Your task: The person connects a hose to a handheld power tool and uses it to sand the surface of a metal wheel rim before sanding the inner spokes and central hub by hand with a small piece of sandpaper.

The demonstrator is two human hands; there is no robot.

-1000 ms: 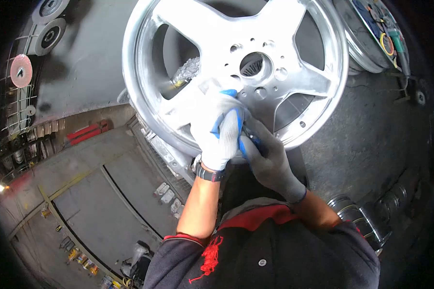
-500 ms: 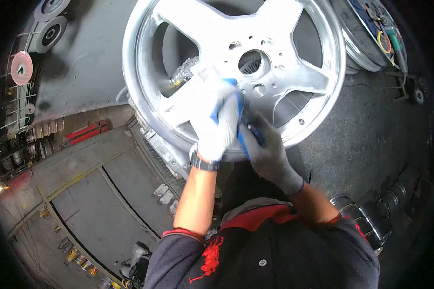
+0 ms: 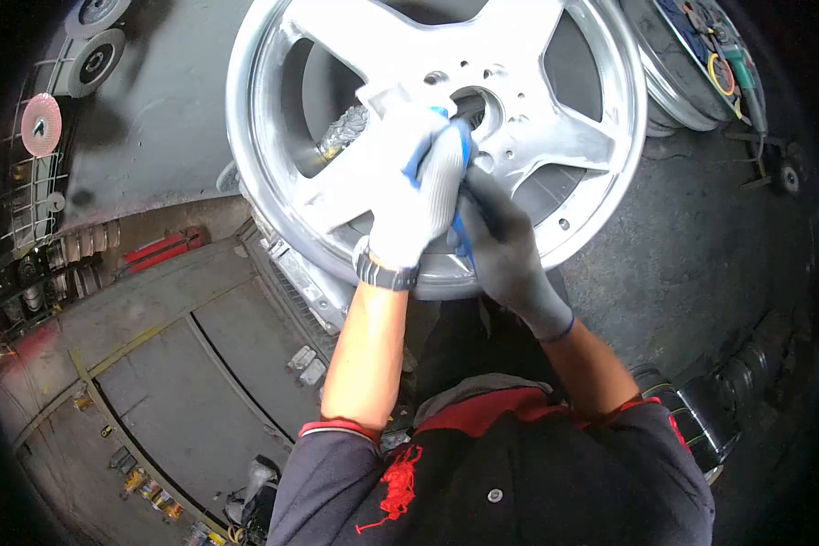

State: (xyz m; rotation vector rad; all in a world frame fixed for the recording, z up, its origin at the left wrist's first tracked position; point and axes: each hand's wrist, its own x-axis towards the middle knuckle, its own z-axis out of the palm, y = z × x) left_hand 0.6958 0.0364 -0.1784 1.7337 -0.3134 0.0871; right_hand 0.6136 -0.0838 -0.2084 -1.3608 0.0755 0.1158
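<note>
A large silver alloy wheel (image 3: pixel 564 146) with wide spokes lies face up in front of me. My left hand (image 3: pixel 419 191), in a white glove with blue on the palm side, is closed over the lower-left spoke. A pale flat piece (image 3: pixel 384 96) juts out past its fingers, washed out by glare. My right hand (image 3: pixel 505 246), in a grey-looking glove, is curled right beside the left at the wheel's near side. Whatever its fingers grip, if anything, is hidden.
More wheels (image 3: pixel 673 100) stand at the right, near a green power tool (image 3: pixel 744 77). A wire rack (image 3: pixel 36 182) with abrasive discs is at the far left. A crinkled clear wrapping (image 3: pixel 344 132) shows through the wheel's opening. A red tool (image 3: pixel 164 250) lies left.
My left hand has slid up and away from me along the spoke, with the pale piece. My right hand has shifted slightly, staying close by. The wheel appears shifted slightly left.
</note>
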